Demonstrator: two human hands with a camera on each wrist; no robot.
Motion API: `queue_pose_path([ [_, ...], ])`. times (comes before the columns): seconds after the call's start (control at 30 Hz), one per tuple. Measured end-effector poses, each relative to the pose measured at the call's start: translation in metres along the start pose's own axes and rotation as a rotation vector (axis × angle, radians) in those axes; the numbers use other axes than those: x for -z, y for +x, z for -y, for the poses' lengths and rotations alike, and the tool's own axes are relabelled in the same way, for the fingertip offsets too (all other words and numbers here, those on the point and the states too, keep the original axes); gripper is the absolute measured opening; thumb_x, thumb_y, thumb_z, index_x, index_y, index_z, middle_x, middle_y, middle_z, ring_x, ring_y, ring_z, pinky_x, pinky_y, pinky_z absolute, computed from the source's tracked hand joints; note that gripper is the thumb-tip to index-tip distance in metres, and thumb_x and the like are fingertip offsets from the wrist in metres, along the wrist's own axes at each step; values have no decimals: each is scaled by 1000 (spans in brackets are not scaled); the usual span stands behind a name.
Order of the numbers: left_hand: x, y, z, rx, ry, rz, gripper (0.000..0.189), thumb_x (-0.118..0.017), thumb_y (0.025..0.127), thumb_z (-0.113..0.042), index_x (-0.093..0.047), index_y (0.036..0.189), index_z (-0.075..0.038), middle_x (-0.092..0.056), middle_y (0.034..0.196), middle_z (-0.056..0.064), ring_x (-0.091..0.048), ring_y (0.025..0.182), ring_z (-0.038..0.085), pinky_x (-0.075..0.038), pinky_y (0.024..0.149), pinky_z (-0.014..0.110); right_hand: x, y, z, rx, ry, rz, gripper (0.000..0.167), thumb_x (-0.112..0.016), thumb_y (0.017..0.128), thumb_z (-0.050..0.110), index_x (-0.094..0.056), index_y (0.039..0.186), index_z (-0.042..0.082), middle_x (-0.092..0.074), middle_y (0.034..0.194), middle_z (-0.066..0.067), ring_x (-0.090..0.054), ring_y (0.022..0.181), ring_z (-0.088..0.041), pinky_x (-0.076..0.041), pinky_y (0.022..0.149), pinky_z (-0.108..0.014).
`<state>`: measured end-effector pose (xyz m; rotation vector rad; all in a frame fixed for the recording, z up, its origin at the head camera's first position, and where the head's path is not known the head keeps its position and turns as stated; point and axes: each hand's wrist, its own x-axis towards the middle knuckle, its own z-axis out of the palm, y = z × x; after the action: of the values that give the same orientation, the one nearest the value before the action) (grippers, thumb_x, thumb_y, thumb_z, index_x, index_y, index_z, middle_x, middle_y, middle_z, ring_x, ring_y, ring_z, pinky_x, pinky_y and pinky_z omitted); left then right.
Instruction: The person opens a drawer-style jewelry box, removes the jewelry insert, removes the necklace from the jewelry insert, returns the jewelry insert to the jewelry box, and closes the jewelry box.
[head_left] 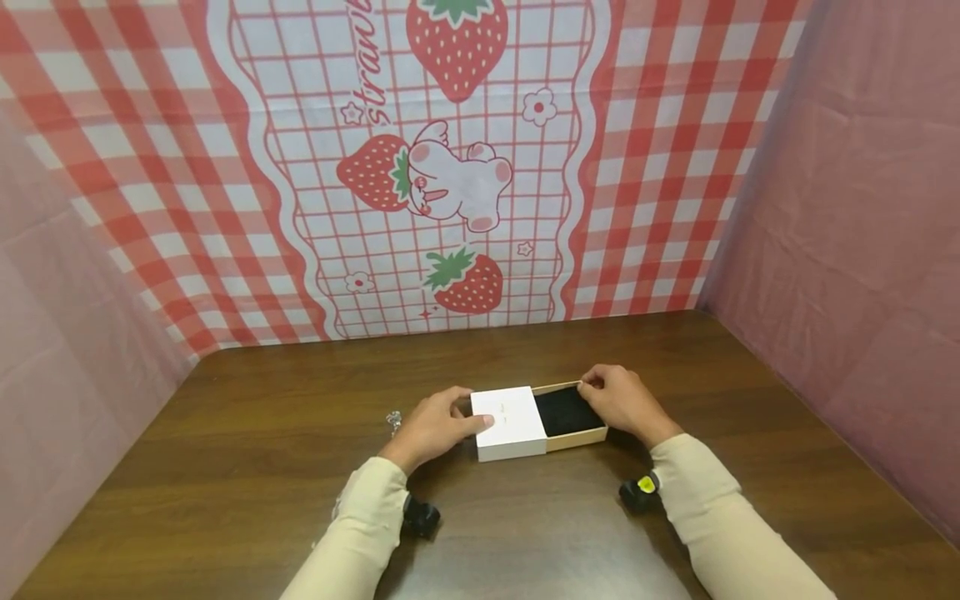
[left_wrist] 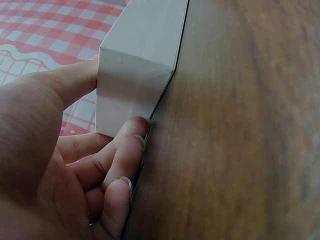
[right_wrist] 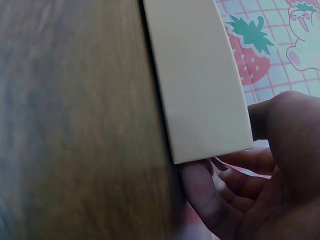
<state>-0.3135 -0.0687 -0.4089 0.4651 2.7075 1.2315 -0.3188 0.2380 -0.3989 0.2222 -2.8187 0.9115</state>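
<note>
A white box sleeve [head_left: 510, 421] with small gold print lies on the table, its cream drawer [head_left: 577, 439] slid partly out to the right. Black padding [head_left: 558, 412] fills the exposed part of the drawer. My left hand [head_left: 435, 427] grips the sleeve's left end, thumb on top; in the left wrist view, several curled fingers [left_wrist: 127, 155] sit low against the end wall. At the drawer's right end, my right hand [head_left: 624, 404] pinches the far corner of the rim. The right wrist view shows the drawer's plain side [right_wrist: 202, 85], with fingertips under its near end.
A small shiny silver piece [head_left: 393, 422] lies on the wooden table [head_left: 262, 450], just left of my left hand. Behind the table hangs a red checked strawberry cloth [head_left: 660, 167]. Pink cloth walls [head_left: 847, 233] close off both sides.
</note>
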Motion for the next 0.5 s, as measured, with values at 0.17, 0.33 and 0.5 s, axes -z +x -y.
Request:
queue_pose_path([
  [0.17, -1, 0, 2, 2, 0, 1, 74, -74, 86, -53, -55, 142, -9, -62, 91, 3, -57, 77, 19, -47, 65, 35, -2, -1, 1, 1, 6, 16, 22, -64, 97, 16, -71, 105, -3, -68, 94, -13, -61, 86, -26, -50, 81, -48],
  [0.33, -1, 0, 3, 5, -1, 5, 75, -74, 86, -54, -54, 142, -9, -62, 91, 3, -57, 77, 18, -46, 65, 35, -3, -1, 0, 11, 7, 18, 22, -63, 97, 15, -71, 106, -3, -68, 94, -13, -62, 86, -27, -50, 82, -48],
  [0.5, -1, 0, 2, 2, -8, 2, 75, -74, 86, -54, -54, 142, -9, -62, 91, 3, -57, 77, 19, -46, 66, 35, -2, 0, 0, 29, -7, 7, 22, -63, 97, 15, -71, 107, -4, -69, 95, -14, -62, 86, -27, -51, 82, -48],
])
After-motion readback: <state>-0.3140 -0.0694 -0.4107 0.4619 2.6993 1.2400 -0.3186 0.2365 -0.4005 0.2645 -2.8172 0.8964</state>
